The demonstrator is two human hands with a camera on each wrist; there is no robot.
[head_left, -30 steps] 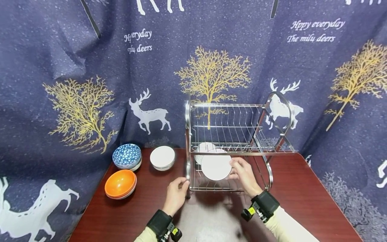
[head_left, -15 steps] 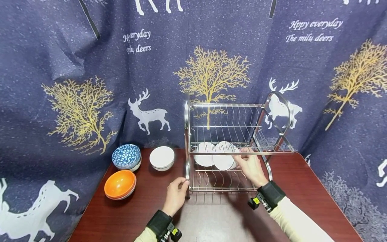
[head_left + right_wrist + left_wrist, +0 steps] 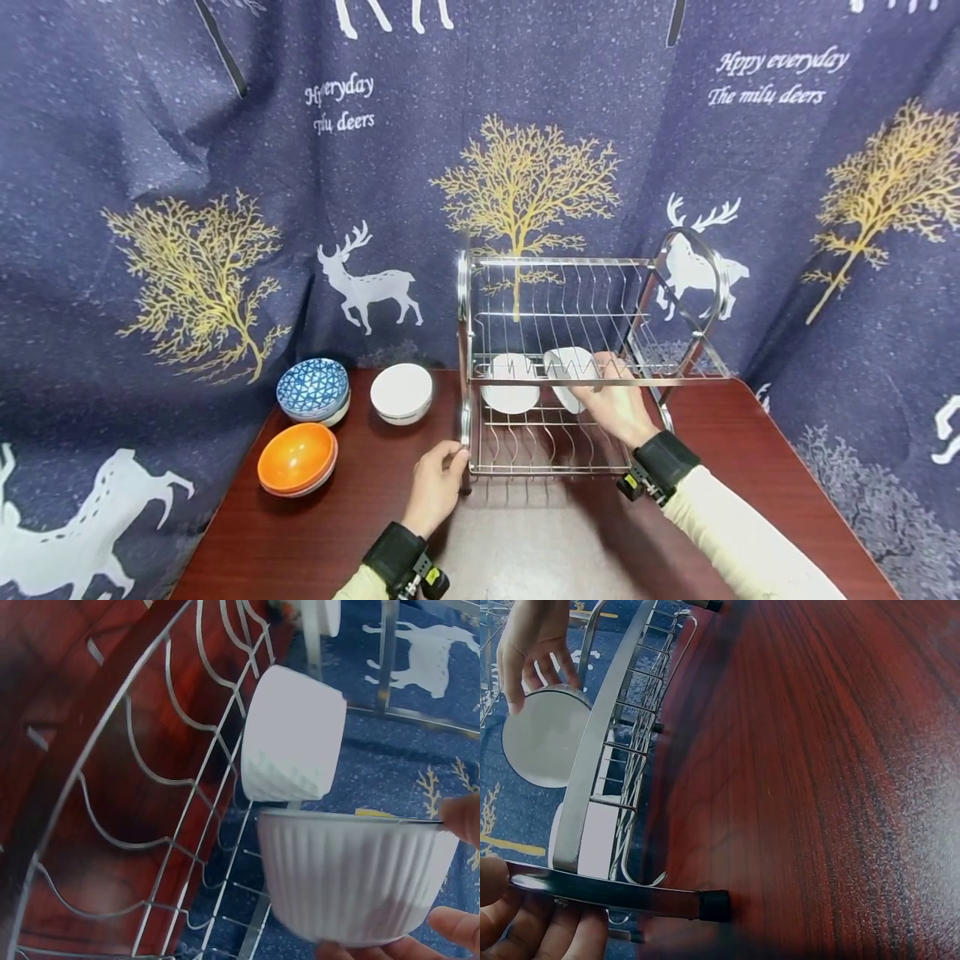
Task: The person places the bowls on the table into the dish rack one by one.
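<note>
A metal two-tier dish rack [image 3: 555,381] stands on the table. My left hand [image 3: 435,483] grips its front left upright, thumb on one side and fingers on the other in the left wrist view. Inside the lower tier, my right hand [image 3: 617,404] holds a white ribbed bowl [image 3: 352,877] by rim and base, the bowl turned on its side. Another white bowl [image 3: 510,396] stands on edge to its left in the same tier. The upper tier's front bar crosses in front of the held bowl [image 3: 567,392] in the head view.
Left of the rack, on the red-brown table [image 3: 360,517], sit a white bowl stack [image 3: 402,390], blue patterned bowls [image 3: 313,388] and orange bowls [image 3: 297,457]. A dark blue curtain [image 3: 390,183] with deer and trees hangs behind.
My right hand has carried the white bowl from the rack's front back and rightward into the lower tier, then tilted it sideways. My left hand has stayed on the upright.
</note>
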